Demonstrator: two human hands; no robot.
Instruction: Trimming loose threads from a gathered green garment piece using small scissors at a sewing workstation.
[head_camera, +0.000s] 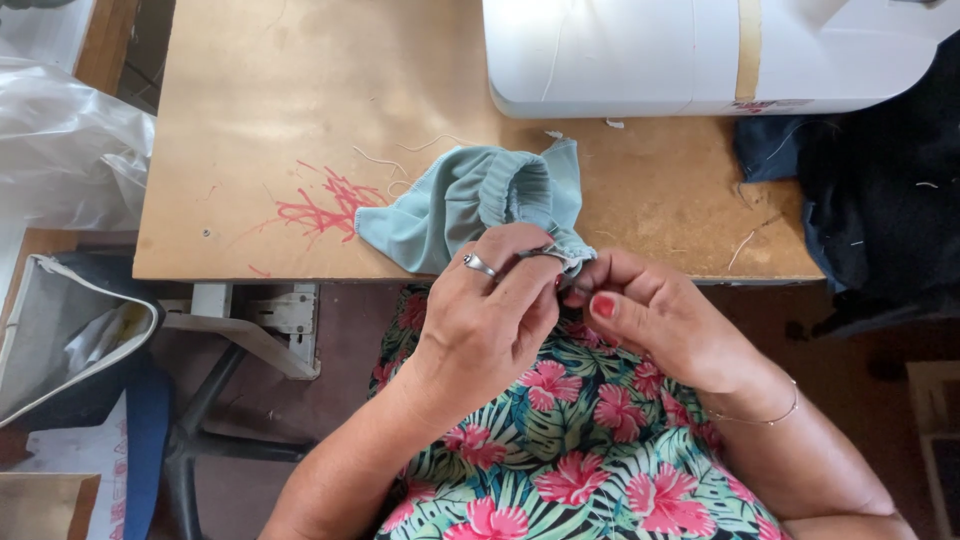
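Both hands, left hand, right hand, pinching pale green fabric, white sewing machine behind

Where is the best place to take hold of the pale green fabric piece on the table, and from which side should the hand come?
Probably the flat, smooth end of the pale green fabric piece, coming from the left. That part lies spread on the wooden table and is free, while the gathered edge is already pinched by the left hand and right hand.
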